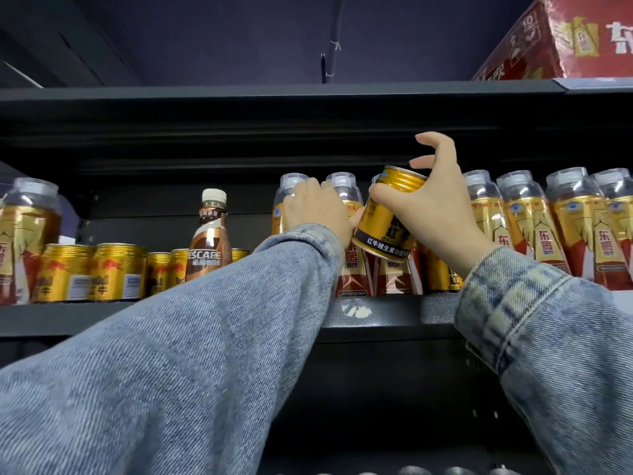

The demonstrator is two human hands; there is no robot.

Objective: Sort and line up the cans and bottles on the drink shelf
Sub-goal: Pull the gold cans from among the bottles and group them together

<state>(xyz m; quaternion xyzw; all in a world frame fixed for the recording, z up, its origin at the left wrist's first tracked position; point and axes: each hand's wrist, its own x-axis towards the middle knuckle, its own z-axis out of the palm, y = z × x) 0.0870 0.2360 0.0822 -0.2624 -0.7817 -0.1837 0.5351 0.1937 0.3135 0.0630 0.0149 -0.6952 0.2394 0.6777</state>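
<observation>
My right hand (433, 207) holds a gold can (388, 217), tilted and lifted off the dark shelf (383, 311), in front of the gold-and-red bottles (534, 228). My left hand (317, 210) is wrapped around one of those bottles (291, 186) at the left end of their row. More gold cans (92, 272) stand in a group at the left of the shelf. A brown coffee bottle (207, 234) stands among those cans. One more gold-and-red bottle (24, 234) stands at the far left.
The shelf above (308, 94) hangs low over the bottle tops. A red carton (565, 39) lies on it at the upper right. Bottle caps (455, 470) of a lower shelf show at the bottom edge.
</observation>
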